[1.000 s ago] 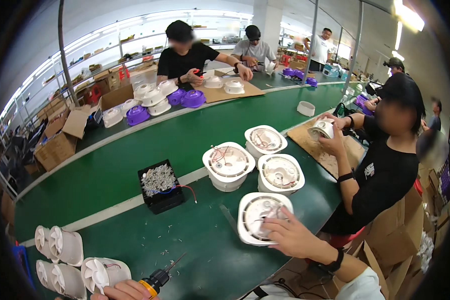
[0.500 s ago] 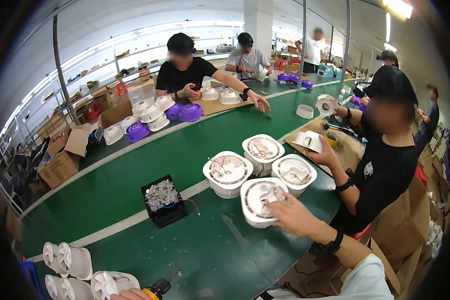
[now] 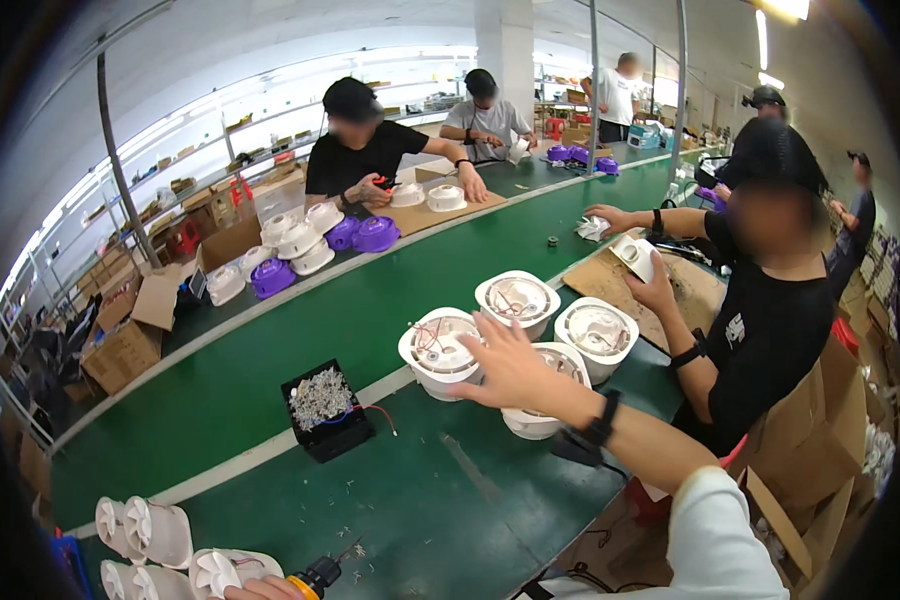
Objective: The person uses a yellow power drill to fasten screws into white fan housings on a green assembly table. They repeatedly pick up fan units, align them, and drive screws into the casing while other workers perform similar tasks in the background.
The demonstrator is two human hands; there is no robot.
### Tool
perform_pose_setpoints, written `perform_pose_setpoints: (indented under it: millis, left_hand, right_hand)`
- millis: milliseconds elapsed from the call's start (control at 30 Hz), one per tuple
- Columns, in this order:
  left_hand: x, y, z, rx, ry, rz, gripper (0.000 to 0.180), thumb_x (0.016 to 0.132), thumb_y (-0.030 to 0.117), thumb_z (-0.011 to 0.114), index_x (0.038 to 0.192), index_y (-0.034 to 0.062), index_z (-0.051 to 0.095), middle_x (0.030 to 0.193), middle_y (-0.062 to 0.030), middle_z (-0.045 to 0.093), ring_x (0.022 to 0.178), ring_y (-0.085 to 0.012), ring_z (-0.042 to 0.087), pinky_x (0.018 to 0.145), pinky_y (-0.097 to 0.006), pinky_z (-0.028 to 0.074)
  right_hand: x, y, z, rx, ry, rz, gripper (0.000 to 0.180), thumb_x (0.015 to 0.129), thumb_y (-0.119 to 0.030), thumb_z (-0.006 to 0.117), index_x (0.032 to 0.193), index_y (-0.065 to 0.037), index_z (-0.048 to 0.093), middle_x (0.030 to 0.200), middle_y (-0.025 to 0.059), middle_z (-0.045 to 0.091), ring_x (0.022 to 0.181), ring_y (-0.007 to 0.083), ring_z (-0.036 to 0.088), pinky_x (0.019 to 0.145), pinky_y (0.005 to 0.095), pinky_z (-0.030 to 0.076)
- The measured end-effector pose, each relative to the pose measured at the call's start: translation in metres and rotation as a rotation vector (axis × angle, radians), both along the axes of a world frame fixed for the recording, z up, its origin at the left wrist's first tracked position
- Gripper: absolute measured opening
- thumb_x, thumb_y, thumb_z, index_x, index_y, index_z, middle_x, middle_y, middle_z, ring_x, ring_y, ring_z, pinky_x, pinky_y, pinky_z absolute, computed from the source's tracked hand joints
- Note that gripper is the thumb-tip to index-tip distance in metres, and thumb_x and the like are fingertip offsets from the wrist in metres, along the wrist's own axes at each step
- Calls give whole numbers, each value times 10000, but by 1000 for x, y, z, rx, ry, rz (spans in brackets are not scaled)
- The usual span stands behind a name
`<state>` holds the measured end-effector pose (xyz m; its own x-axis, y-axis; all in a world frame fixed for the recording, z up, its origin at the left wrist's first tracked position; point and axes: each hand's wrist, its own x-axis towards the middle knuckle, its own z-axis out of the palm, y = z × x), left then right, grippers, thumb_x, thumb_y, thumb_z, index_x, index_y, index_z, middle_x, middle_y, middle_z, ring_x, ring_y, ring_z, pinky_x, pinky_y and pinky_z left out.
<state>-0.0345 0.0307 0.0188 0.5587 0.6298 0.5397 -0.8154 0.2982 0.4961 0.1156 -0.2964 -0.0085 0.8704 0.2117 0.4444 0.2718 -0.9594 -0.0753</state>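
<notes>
Green bench (image 3: 270, 380): right hand (image 3: 505, 365) rests open-fingered on a white round housing (image 3: 540, 400) near its right edge; left hand's (image 3: 260, 590) grip cannot be told

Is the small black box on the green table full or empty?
Full: the black box is heaped to its rim with small silvery parts, and a red wire trails off its right side.

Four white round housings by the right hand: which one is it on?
The right hand rests on the nearest white housing, the one at the cluster's front; the other three stand uncovered behind it.
</notes>
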Motion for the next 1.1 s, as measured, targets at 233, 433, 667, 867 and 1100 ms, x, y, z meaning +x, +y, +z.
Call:
perform_pose_setpoints:
  millis: [233, 433, 667, 867, 1100]
  left_hand:
    - [-1, 15, -3, -22, 87, 10, 645, 812, 725, 431, 668, 97, 434, 519, -32, 395, 437, -138, 407, 423, -236, 351]
    - [-5, 21, -8, 0, 98, -48, 630, 822, 717, 421, 713, 98, 454, 550, -37, 422, 457, -152, 425, 426, -256, 371]
    - [-1, 16, -14, 76, 4, -73, 561, 867, 663, 410, 1062, 140, 465, 634, -37, 469, 505, -163, 459, 436, -292, 412]
    - [-11, 24, -13, 166, -157, -116, 516, 892, 578, 467, 1156, 138, 412, 698, -78, 499, 533, -196, 466, 451, -330, 422]
    - [-61, 30, 0, 289, -220, -171, 471, 886, 439, 587, 1126, 82, 395, 716, -91, 502, 588, -195, 490, 547, -329, 452]
  right_hand:
    - [70, 6, -2, -132, 559, -250, 863, 813, -730, 321, 1316, -53, 501, 1459, 329, 186, 1368, 480, 149, 1026, 697, 34]
    - [76, -40, -5, -113, 479, -366, 817, 855, -684, 329, 1270, -10, 531, 1452, 348, 170, 1373, 477, 132, 1061, 651, 53]
    - [81, -120, -8, -62, 520, -445, 811, 854, -657, 400, 1306, 13, 479, 1433, 357, 208, 1351, 496, 183, 1072, 612, 145]
    - [52, -23, 38, -294, 15, -377, 559, 864, -454, 541, 1200, -7, 530, 1342, 287, 406, 1231, 424, 423, 1008, 592, 280]
    - [-78, 208, 99, -110, 441, 791, 402, 851, -347, 602, 1065, -8, 576, 1066, 162, 609, 904, 359, 612, 801, 429, 482]
